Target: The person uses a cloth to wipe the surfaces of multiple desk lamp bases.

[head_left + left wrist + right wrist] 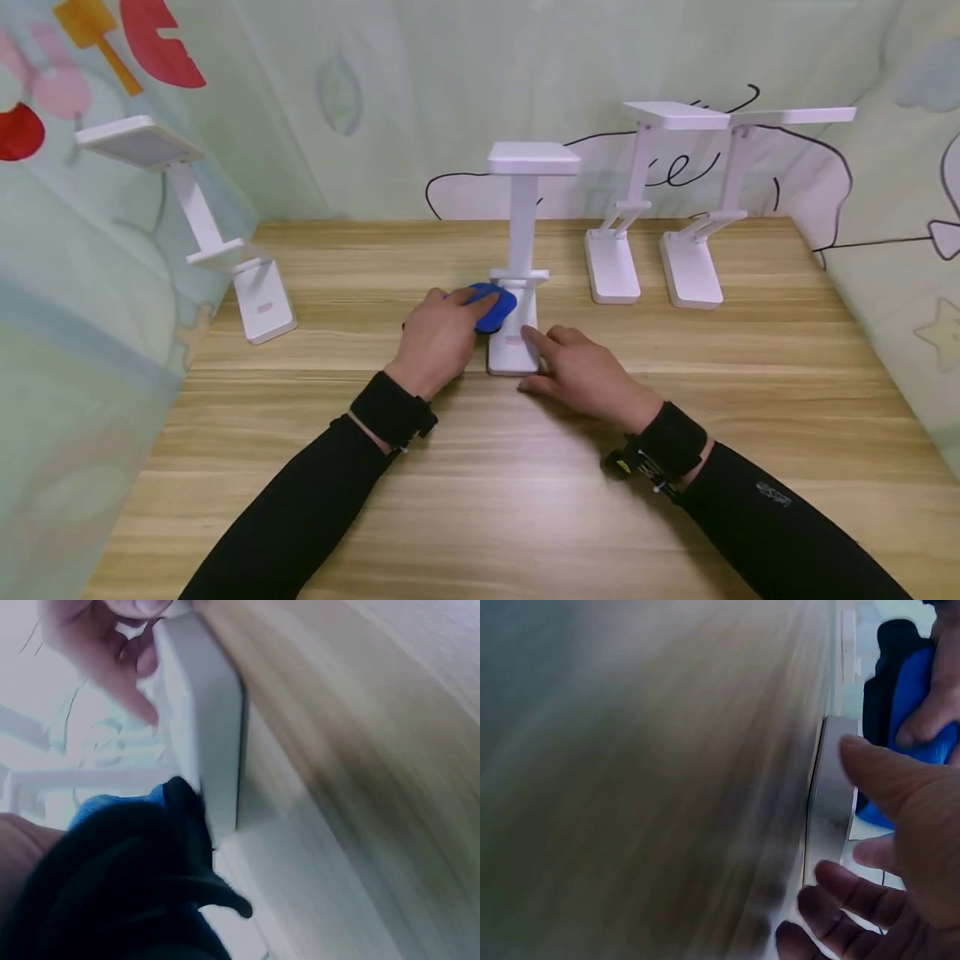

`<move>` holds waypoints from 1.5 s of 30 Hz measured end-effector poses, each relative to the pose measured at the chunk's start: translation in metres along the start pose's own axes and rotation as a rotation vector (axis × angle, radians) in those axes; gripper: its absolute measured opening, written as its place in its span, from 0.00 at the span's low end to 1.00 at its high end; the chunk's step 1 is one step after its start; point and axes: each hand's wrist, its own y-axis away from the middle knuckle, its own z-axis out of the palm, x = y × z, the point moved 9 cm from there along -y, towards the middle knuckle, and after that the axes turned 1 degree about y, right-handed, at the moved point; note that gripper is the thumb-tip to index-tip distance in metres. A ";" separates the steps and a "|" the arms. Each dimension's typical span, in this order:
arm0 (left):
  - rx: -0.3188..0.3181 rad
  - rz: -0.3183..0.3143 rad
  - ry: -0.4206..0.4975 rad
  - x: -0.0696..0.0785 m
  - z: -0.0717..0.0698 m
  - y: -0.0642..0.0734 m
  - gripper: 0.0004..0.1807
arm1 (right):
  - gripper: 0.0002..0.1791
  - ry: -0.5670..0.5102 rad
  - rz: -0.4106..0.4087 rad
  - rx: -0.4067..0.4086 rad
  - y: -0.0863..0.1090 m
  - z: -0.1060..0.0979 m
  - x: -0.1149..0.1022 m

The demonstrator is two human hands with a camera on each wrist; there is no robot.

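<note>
In the head view, a white desk lamp [523,167] stands upright at mid-table, its base [513,360] towards me. My left hand [438,337] holds a soft-looking blue-and-black pad [497,307] against the left side of this base, below the hinge. The pad's blue face and dark underside appear in the right wrist view; its exact kind is unclear. At the base's front right is my right hand [581,371], its extended index finger touching the base and its thumb beside the front corner. The left wrist view shows the base [206,712] close up.
Another white lamp [198,208] stands at the left near the wall sheet. Two more, a nearer-centre lamp [615,267] and an outer lamp [692,271], stand at the back right. A printed fabric sheet [360,108] hangs behind the wooden table [480,517].
</note>
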 end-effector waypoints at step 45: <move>-0.349 -0.083 0.086 -0.015 0.035 -0.019 0.24 | 0.39 0.156 -0.055 0.059 -0.010 -0.003 -0.006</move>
